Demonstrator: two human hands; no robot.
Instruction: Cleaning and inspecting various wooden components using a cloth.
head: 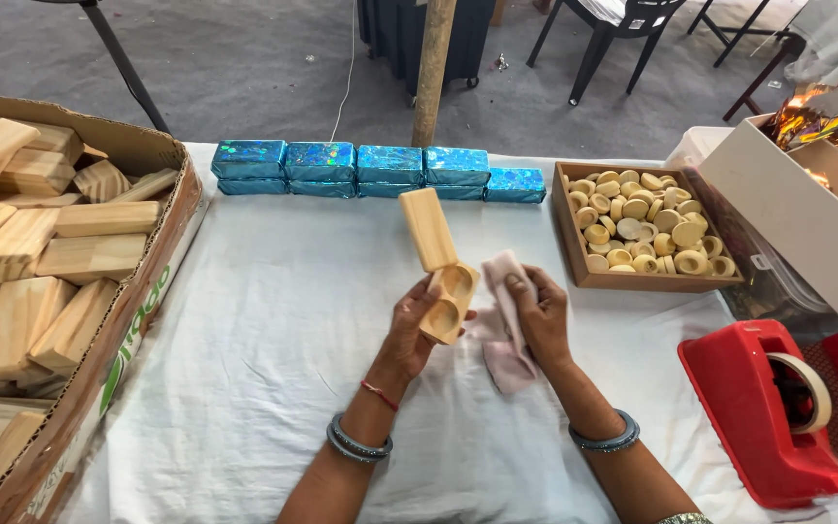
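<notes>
My left hand [409,325] grips a small wooden box [450,303] with two round hollows in it. Its swivel lid [427,228] is swung open and points up and away from me. My right hand [538,315] holds a pale pink cloth [502,330] right beside the box, touching its right edge. Both hands are over the white cloth-covered table [273,330], a little above it.
A large cardboard carton [143,291] of wooden blocks fills the left side. Several shiny blue wrapped packets [361,165] line the far edge. A wooden tray [574,254] of round wooden pieces sits at right, with a white box [788,218] and a red tape dispenser [758,412] beyond.
</notes>
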